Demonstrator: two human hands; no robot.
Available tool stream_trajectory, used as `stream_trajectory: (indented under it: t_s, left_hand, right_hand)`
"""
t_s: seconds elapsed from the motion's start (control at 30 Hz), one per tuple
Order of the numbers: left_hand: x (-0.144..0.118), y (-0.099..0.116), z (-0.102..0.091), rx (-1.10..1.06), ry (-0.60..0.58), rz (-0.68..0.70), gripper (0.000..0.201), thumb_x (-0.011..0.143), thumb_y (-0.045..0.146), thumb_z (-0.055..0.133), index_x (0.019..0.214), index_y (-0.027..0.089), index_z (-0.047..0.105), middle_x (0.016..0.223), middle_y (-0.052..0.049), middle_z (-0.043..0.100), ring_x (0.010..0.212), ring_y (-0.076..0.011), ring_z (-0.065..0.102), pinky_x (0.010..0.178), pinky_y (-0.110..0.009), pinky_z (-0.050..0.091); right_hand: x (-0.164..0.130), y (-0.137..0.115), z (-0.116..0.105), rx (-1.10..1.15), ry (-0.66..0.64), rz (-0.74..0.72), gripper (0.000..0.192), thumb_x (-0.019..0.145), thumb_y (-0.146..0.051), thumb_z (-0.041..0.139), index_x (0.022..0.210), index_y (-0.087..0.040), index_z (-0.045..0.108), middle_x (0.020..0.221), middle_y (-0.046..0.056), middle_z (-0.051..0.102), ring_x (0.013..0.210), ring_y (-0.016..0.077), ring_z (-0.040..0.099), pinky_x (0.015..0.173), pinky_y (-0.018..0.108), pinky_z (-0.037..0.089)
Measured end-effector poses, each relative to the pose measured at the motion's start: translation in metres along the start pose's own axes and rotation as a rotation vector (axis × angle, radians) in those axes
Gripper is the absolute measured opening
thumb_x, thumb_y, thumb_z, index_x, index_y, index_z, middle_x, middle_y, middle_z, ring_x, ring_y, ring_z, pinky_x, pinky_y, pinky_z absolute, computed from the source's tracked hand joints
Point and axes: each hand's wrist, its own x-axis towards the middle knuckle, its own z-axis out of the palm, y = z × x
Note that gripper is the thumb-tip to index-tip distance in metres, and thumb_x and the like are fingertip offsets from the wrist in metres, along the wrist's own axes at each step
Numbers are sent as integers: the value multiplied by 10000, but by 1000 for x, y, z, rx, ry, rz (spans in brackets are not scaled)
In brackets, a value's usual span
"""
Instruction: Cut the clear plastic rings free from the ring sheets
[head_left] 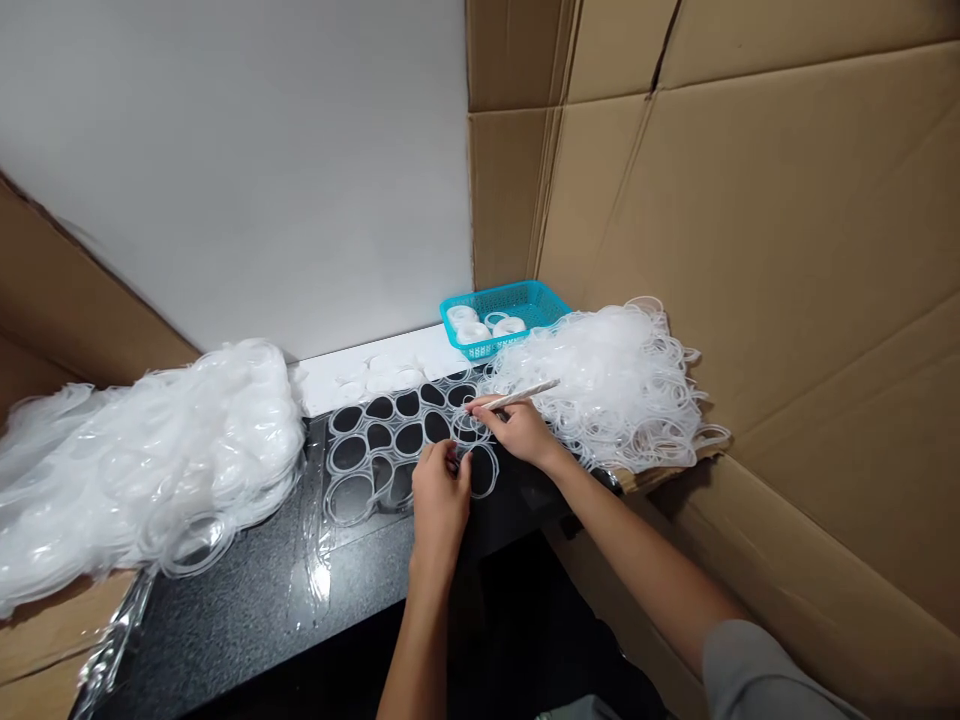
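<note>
A translucent plastic sheet of joined rings (pixel 360 447) lies on the dark counter, with round holes showing black. My left hand (pixel 441 485) is closed at the sheet's near right part, thumb and fingers pinching its ring edge; the fingertips are partly hidden. In my right hand (pixel 521 430) is a slim white pen-like tool (pixel 525 392), held like a pencil, its back end pointing up and right. Its tip is close to the small loose-looking rings (pixel 471 425) at the sheet's right side, just beyond my left fingers. Whether the tip touches them I cannot tell.
A large heap of clear rings (pixel 615 385) rises at the right; stacked ring sheets (pixel 202 430) fill the left. Behind stands a blue basket (pixel 551 303) holding several white ring bundles. Cardboard walls (pixel 787 220) and a white panel (pixel 247 170) enclose the dark speckled counter (pixel 247 620).
</note>
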Motion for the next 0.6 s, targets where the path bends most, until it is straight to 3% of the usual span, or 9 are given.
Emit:
stream_trajectory:
  t_s: [0.17,0.33,0.6]
  left_hand:
    - [-6,-7,10,-23,32,-30,225,936,297,589,861,181,766,813,-67,720,703,-194,646,702,-338,519]
    - [-11,-8,3,-134,-38,-52,224,926,374,650,937,228,820,950,-65,821,859,-234,752,812,-360,568]
    - [-9,-1,-4,-123,-205,-38,302,993,406,542,967,230,786,1018,-72,815,938,-248,736,874,-383,539]
  right_hand:
    - [-2,-2,0,-40,-59,11,195,974,-296,638,985,-237,823,1075,48,826,1059,231,769,1001,373,594]
    - [-4,-2,1,-70,-79,27,173,973,-282,654,977,-270,826,1091,21,821,1064,224,767,1018,372,592]
    - [-3,2,-2,-51,-94,-19,192,975,-266,635,971,-266,827,1061,19,824,1045,219,773,1002,370,600]
